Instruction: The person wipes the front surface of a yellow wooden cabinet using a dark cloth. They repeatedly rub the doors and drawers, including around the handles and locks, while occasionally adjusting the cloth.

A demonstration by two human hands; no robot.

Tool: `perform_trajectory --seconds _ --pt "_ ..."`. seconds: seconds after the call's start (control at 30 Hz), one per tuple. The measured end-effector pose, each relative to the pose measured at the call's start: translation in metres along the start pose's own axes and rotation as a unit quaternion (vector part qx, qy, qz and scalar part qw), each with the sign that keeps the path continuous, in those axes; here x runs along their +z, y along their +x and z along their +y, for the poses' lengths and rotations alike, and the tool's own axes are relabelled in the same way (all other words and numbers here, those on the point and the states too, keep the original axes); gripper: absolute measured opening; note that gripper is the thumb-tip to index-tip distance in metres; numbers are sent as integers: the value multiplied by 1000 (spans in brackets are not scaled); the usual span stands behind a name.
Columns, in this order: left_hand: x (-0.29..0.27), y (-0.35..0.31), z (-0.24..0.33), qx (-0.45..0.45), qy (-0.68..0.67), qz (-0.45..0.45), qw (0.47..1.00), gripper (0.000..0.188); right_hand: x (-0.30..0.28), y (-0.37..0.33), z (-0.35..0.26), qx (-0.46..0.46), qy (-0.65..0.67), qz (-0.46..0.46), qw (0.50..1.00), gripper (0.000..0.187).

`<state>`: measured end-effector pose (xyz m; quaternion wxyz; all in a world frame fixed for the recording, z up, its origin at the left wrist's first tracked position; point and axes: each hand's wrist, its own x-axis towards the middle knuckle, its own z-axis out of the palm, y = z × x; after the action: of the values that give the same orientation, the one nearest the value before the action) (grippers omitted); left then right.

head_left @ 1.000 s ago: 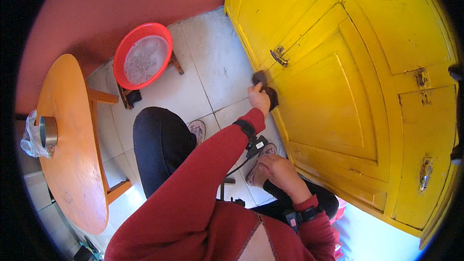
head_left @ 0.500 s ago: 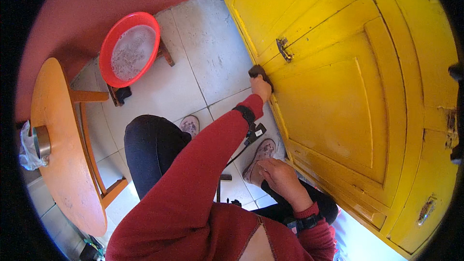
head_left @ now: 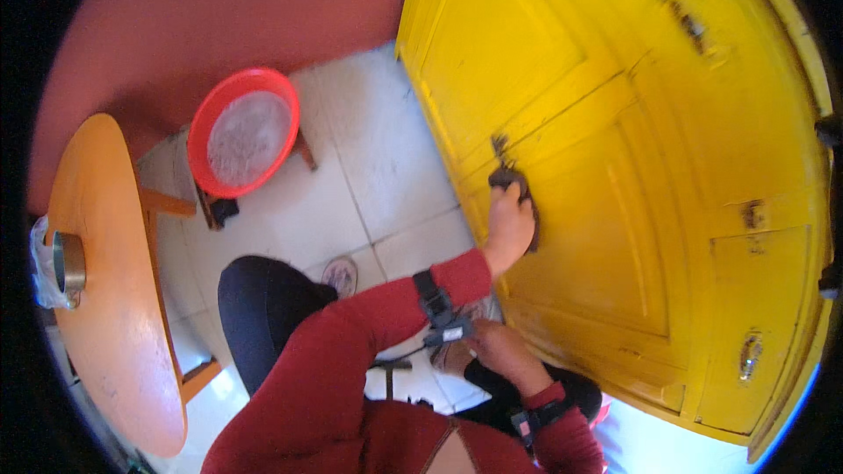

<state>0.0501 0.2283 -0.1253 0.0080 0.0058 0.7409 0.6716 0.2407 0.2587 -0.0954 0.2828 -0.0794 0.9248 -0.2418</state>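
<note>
My left hand (head_left: pixel 511 221) is closed around a dark brown cloth (head_left: pixel 507 178) and presses it against the door panel of a yellow cabinet (head_left: pixel 606 237). The cloth bunches past my fingers, just below a dark metal door handle (head_left: pixel 500 149). My right hand (head_left: pixel 509 353) rests low by my bent knee, close to the cabinet's base. Its fingertips are blurred and partly covered by the dark device strapped to my left forearm (head_left: pixel 450 332). Nothing shows in that hand.
A red basin (head_left: pixel 198 136) of sudsy water stands on a small wooden stool (head_left: pixel 306 151) by the red wall. To the left is an orange oval table (head_left: pixel 110 325) carrying a metal container (head_left: pixel 70 262) and a plastic bag. Pale tiles cover the floor (head_left: pixel 342 184).
My left hand has carried the cloth from the cabinet's edge up onto the door panel, to the right and nearer. The view has shifted, and my left forearm now overlaps my right hand.
</note>
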Motion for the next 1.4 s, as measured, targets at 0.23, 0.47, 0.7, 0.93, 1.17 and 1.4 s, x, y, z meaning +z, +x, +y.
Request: perform_trajectory --seconds 0.23,0.47,0.7,0.93,1.17,1.4 --pt "-32 36 112 245 -145 97 954 36 6 1 -1 8 7 16 1000 23" --pt "-39 134 1 310 158 121 929 34 7 3 3 -31 -1 -38 999 25" --pt "-28 158 -88 -110 -59 -9 992 26 9 2 0 -68 25 22 997 23" --pt "-24 192 55 249 -36 185 950 45 1 4 -7 -55 36 -10 998 27" --pt "-36 192 -84 143 57 145 977 25 6 6 1 -42 38 -16 998 28" --pt "-27 189 10 199 -77 124 969 22 9 7 1 -60 48 13 997 27"
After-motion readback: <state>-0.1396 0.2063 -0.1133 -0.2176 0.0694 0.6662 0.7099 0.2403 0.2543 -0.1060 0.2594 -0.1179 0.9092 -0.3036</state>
